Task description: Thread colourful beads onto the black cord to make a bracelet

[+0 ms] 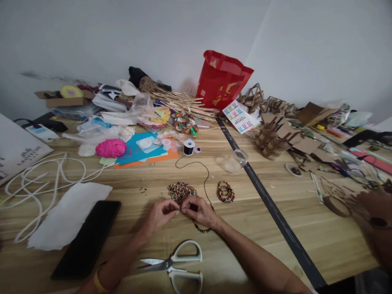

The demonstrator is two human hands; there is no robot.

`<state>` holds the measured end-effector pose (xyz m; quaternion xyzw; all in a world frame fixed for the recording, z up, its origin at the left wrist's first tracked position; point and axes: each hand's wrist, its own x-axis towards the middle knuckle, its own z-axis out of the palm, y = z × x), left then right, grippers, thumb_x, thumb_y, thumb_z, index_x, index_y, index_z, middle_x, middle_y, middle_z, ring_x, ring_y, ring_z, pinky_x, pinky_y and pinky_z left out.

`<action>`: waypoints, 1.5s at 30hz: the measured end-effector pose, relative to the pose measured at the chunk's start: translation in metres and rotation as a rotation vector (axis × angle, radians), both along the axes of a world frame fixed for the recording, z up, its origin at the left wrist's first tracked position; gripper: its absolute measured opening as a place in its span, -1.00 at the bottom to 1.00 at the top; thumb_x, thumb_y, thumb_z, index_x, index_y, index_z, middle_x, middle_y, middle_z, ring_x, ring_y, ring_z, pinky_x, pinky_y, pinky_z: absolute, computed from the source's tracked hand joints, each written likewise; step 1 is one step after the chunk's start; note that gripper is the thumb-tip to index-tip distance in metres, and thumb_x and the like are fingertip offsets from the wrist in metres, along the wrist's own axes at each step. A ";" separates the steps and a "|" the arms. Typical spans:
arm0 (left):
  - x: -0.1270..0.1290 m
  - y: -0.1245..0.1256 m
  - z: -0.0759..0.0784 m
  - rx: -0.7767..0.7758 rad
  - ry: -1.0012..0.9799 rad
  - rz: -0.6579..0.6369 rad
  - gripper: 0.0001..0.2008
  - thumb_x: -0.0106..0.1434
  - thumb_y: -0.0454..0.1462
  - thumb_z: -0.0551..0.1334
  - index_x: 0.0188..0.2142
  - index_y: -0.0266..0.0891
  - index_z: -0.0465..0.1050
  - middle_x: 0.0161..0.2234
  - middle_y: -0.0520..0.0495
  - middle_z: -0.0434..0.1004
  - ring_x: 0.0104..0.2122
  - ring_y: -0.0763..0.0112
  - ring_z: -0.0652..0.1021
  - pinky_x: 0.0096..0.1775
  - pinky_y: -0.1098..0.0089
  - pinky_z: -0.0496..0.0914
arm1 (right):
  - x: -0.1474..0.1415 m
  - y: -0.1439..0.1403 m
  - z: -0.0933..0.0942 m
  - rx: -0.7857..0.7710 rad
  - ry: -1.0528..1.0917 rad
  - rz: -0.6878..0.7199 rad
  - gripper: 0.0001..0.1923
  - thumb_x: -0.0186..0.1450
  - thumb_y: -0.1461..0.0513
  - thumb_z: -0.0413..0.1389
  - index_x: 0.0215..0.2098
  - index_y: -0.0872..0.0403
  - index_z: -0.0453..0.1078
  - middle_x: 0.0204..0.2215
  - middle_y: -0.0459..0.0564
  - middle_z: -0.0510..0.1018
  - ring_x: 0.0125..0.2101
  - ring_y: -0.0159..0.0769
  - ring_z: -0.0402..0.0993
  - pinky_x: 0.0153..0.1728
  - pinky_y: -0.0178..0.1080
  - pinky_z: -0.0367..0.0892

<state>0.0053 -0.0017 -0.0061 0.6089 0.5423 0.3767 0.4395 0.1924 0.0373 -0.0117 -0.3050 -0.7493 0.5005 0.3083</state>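
My left hand is closed in a pinch on a small dark bead, with its fingertips almost meeting those of my right hand. My right hand also pinches, apparently on the end of the black cord. That cord runs from a spool to a strung length of beads curving under my right wrist. Just beyond my fingers lies a pile of loose multicoloured beads. To its right sit several stacked beaded bracelets. Open scissors with white handles lie in front of my forearms.
On the left are a black phone, white paper, a white cable and pink yarn. A clear plastic jar stands by the black strip. A red bag stands behind. Another person's hand is at right.
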 end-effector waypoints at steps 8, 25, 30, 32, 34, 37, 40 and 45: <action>0.000 0.000 0.002 -0.002 0.001 0.001 -0.94 0.01 -0.33 0.26 -0.48 -0.25 0.52 -0.49 -0.02 0.59 -0.44 0.33 0.54 -0.35 0.41 0.41 | 0.000 -0.001 0.000 -0.057 0.004 -0.002 -0.89 0.20 0.25 0.12 -0.44 0.15 0.39 -0.54 -0.11 0.40 -0.50 -0.42 0.28 -0.46 -0.39 0.19; 0.001 0.000 -0.001 0.013 -0.009 0.000 -0.89 0.01 -0.32 0.24 -0.46 -0.27 0.55 -0.48 -0.07 0.60 -0.44 0.32 0.55 -0.36 0.41 0.40 | 0.000 0.000 -0.002 -0.036 -0.023 -0.010 -0.91 0.20 0.26 0.13 -0.43 0.15 0.39 -0.53 -0.11 0.40 -0.49 -0.42 0.28 -0.45 -0.39 0.18; 0.000 0.000 -0.002 0.001 -0.002 0.011 -0.90 0.00 -0.32 0.24 -0.47 -0.27 0.55 -0.50 -0.06 0.60 -0.46 0.33 0.54 -0.37 0.41 0.40 | 0.000 0.000 -0.001 -0.029 -0.018 -0.013 -0.92 0.19 0.27 0.12 -0.43 0.15 0.40 -0.54 -0.11 0.40 -0.49 -0.42 0.28 -0.46 -0.40 0.19; 0.000 0.000 -0.003 -0.001 -0.003 0.013 -0.90 0.00 -0.32 0.25 -0.47 -0.27 0.55 -0.49 -0.05 0.60 -0.45 0.33 0.54 -0.37 0.42 0.40 | 0.000 0.000 -0.002 -0.028 -0.022 -0.013 -0.92 0.20 0.27 0.12 -0.43 0.15 0.39 -0.54 -0.11 0.40 -0.49 -0.42 0.28 -0.47 -0.40 0.18; 0.000 0.000 -0.003 -0.003 0.004 0.014 -0.91 0.01 -0.32 0.25 -0.47 -0.27 0.55 -0.49 -0.05 0.60 -0.46 0.34 0.54 -0.37 0.42 0.40 | 0.000 0.000 -0.002 -0.024 -0.025 -0.010 -0.92 0.20 0.27 0.12 -0.43 0.15 0.39 -0.53 -0.11 0.40 -0.49 -0.42 0.29 -0.46 -0.40 0.19; 0.000 0.000 -0.001 -0.008 0.011 0.013 -0.91 0.01 -0.32 0.25 -0.47 -0.27 0.55 -0.50 -0.04 0.60 -0.46 0.34 0.54 -0.37 0.43 0.40 | 0.000 0.000 -0.001 -0.017 -0.026 -0.005 -0.92 0.20 0.28 0.12 -0.43 0.15 0.39 -0.53 -0.11 0.41 -0.49 -0.42 0.29 -0.45 -0.39 0.20; 0.000 -0.001 0.002 -0.003 0.026 0.004 -0.91 0.02 -0.32 0.25 -0.46 -0.26 0.55 -0.49 -0.04 0.60 -0.45 0.34 0.54 -0.36 0.42 0.39 | 0.000 -0.001 0.000 -0.010 -0.032 -0.012 -0.92 0.19 0.28 0.12 -0.43 0.15 0.40 -0.52 -0.10 0.42 -0.48 -0.41 0.31 -0.44 -0.39 0.21; 0.000 0.000 0.004 -0.005 0.043 -0.002 -0.91 0.02 -0.32 0.25 -0.47 -0.25 0.55 -0.49 -0.02 0.61 -0.45 0.35 0.54 -0.36 0.43 0.39 | -0.001 -0.001 0.000 -0.007 -0.027 -0.016 -0.92 0.19 0.28 0.12 -0.44 0.15 0.40 -0.53 -0.11 0.42 -0.48 -0.42 0.31 -0.45 -0.39 0.20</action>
